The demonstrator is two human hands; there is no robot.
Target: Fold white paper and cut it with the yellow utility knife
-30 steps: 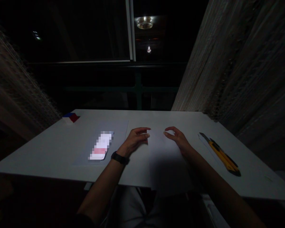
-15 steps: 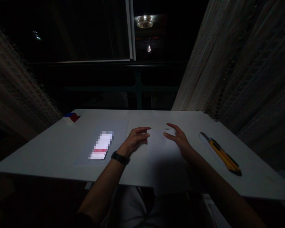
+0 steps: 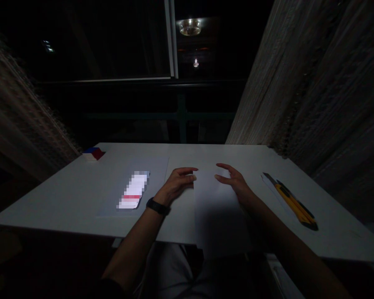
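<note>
Plain white rectangular paper sheet [image 3: 216,203] is mid-frame, between the hands, over the near part of the white rectangular worktop [image 3: 187,152]. Long axis runs far-to-near, short far edge pointing at the window side, near end out past the worktop's front edge and leaning slightly right. Near half in deep shadow; whether the sheet lies flat or is tilted, can't tell.

Left hand [image 3: 174,185]: narrow pinch on the sheet's far left corner, thumb on the edge, other fingers behind. Right hand [image 3: 237,182]: thumb over the far right part of the sheet, forefinger spread clear of it; can't tell if its other fingers grip.

Vs half a second ago: far right corner was curled by the right hand, now looks flatter; right forefinger a bit lower. Left hand same place.

Black band [image 3: 157,206] on left wrist. Left of it, lit smartphone [image 3: 133,191], screen blurred out, on a second white paper sheet [image 3: 159,166]. Right side: yellow-and-black utility knife [image 3: 296,205], blade end away from the person. Far left corner: blue, red and white block [image 3: 92,154]. Pale textured curtain [image 3: 262,79] behind, right.
</note>
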